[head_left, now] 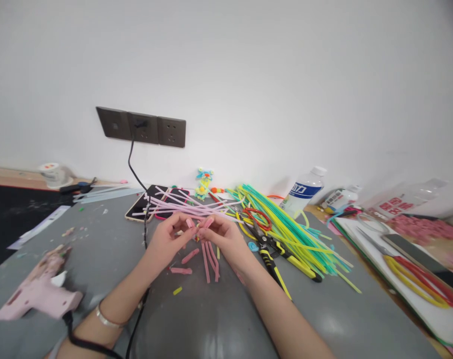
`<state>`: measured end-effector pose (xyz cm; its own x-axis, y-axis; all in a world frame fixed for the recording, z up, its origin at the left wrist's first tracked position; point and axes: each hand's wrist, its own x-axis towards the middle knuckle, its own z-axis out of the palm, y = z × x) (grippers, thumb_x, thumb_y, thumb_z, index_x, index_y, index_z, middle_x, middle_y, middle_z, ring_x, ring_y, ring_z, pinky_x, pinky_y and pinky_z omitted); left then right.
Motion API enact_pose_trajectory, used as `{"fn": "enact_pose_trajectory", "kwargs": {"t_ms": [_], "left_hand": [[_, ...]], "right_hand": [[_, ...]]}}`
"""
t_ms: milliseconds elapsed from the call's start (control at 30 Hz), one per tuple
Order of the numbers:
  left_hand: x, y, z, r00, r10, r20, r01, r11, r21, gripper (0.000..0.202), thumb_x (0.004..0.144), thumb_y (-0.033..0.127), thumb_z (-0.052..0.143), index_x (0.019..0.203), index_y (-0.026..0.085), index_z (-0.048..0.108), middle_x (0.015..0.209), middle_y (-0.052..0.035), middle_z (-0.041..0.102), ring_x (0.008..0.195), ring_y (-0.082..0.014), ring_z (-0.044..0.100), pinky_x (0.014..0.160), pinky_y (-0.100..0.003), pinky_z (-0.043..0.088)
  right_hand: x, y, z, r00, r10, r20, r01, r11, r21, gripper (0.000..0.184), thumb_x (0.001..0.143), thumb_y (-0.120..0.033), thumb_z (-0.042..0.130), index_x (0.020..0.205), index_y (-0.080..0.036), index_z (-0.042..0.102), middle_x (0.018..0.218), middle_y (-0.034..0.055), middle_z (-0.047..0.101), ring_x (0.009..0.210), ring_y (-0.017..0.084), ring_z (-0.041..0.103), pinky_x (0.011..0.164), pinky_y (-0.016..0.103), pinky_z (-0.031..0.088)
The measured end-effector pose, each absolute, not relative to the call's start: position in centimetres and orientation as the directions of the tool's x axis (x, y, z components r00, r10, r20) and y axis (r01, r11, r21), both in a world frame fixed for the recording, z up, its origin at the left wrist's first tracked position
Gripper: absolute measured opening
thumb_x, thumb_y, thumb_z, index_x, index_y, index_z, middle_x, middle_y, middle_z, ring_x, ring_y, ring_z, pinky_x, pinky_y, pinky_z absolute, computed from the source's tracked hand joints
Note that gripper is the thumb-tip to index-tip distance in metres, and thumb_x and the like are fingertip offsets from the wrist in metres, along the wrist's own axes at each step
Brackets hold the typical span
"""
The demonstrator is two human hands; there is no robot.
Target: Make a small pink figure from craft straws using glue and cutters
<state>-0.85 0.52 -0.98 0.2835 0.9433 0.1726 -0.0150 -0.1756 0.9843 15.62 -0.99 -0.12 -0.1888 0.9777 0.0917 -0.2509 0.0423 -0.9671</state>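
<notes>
My left hand (pixel 171 236) and my right hand (pixel 225 239) meet over the grey table, fingertips almost touching. Both are closed in a pinch on a short pink pipe cleaner (pixel 208 222), which shows bent between thumbs and forefingers; its lower part is hidden. Several pink pipe cleaner strips (pixel 210 262) lie just below the hands. Two short pink pieces (pixel 190 256) rest to their left, near a small yellow bit (pixel 177 290). Behind the hands spreads a loose bunch of pale pink pipe cleaners (pixel 174 207).
Yellow-and-black pliers (pixel 270 259) lie right of my hands beside a heap of green and yellow pipe cleaners (pixel 286 224). A pink glue gun (pixel 43 294) sits at left, its black cord crossing my left forearm. A bottle (pixel 304 190), scissors (pixel 417 279) and phone (pixel 138 207) lie around.
</notes>
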Motion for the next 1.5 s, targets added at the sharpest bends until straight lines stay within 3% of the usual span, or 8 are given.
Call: {"fn": "enact_pose_trajectory", "kwargs": {"t_ms": [167, 333, 667, 900, 1067, 1233, 1500], "left_hand": [[-0.8, 0.4, -0.7, 0.243, 0.950, 0.197, 0.000, -0.203, 0.979, 0.023, 0.078, 0.037, 0.071, 0.078, 0.017, 0.059, 0.075, -0.0007, 0.061, 0.064, -0.0124, 0.056, 0.055, -0.021, 0.047], [-0.8, 0.4, -0.7, 0.181, 0.956, 0.231, -0.037, -0.228, 0.973, 0.025, 0.076, 0.038, 0.073, 0.075, 0.017, 0.059, 0.076, -0.0015, 0.065, 0.075, -0.0161, 0.063, 0.071, -0.026, 0.051], [-1.0, 0.5, -0.7, 0.129, 0.965, 0.229, -0.027, -0.227, 0.974, 0.021, 0.075, 0.034, 0.075, 0.075, 0.017, 0.062, 0.071, 0.0004, 0.062, 0.068, -0.0136, 0.059, 0.066, -0.024, 0.049], [-1.0, 0.6, -0.5, 0.122, 0.971, 0.208, -0.049, -0.203, 0.978, 0.020, 0.073, 0.033, 0.075, 0.081, 0.017, 0.065, 0.071, -0.0003, 0.066, 0.067, -0.0143, 0.062, 0.067, -0.025, 0.051], [-0.8, 0.5, -0.4, 0.232, 0.958, 0.167, -0.031, -0.165, 0.986, 0.021, 0.073, 0.036, 0.074, 0.077, 0.017, 0.065, 0.076, -0.0018, 0.067, 0.071, -0.0157, 0.062, 0.063, -0.025, 0.051], [-0.9, 0.3, -0.5, 0.317, 0.943, 0.096, 0.028, -0.111, 0.993, 0.025, 0.077, 0.039, 0.071, 0.069, 0.016, 0.066, 0.065, 0.0000, 0.064, 0.057, -0.0120, 0.053, 0.055, -0.023, 0.043], [-1.2, 0.4, -0.6, 0.396, 0.916, -0.055, -0.103, 0.103, 0.989, 0.034, 0.075, 0.044, 0.075, 0.064, 0.014, 0.063, 0.060, 0.0017, 0.056, 0.054, -0.0083, 0.043, 0.053, -0.021, 0.034]], "right_hand": [[15.5, -0.7, -0.7, -0.116, 0.989, 0.094, -0.230, 0.065, -0.971, 0.024, 0.072, -0.039, 0.079, 0.071, -0.020, 0.065, 0.067, -0.0006, 0.064, 0.063, 0.014, 0.059, 0.061, 0.027, 0.051], [15.6, -0.7, -0.9, -0.120, 0.989, 0.087, -0.268, 0.052, -0.962, 0.024, 0.072, -0.039, 0.079, 0.071, -0.019, 0.066, 0.075, 0.0017, 0.069, 0.064, 0.014, 0.060, 0.062, 0.026, 0.051], [15.7, -1.1, -0.3, -0.138, 0.987, 0.086, -0.265, 0.046, -0.963, 0.023, 0.073, -0.038, 0.078, 0.072, -0.018, 0.067, 0.071, 0.0018, 0.068, 0.066, 0.014, 0.061, 0.065, 0.027, 0.051], [15.7, -1.0, -0.4, -0.159, 0.987, 0.011, -0.241, -0.028, -0.970, 0.022, 0.070, -0.036, 0.081, 0.072, -0.017, 0.070, 0.068, 0.0014, 0.068, 0.064, 0.014, 0.060, 0.062, 0.026, 0.050], [15.7, -0.7, -0.9, -0.127, 0.992, 0.025, -0.296, -0.014, -0.955, 0.022, 0.068, -0.035, 0.082, 0.069, -0.017, 0.069, 0.063, -0.0010, 0.066, 0.059, 0.012, 0.059, 0.060, 0.025, 0.049], [15.7, -0.8, -0.9, -0.189, 0.982, 0.017, -0.263, -0.034, -0.964, 0.025, 0.071, -0.039, 0.080, 0.073, -0.017, 0.068, 0.067, 0.0012, 0.069, 0.063, 0.014, 0.065, 0.062, 0.026, 0.051], [17.0, -0.7, -0.2, -0.248, 0.948, 0.201, -0.235, 0.142, -0.962, 0.022, 0.071, -0.032, 0.082, 0.081, -0.019, 0.067, 0.077, 0.0000, 0.071, 0.070, 0.015, 0.070, 0.073, 0.030, 0.058]]}}
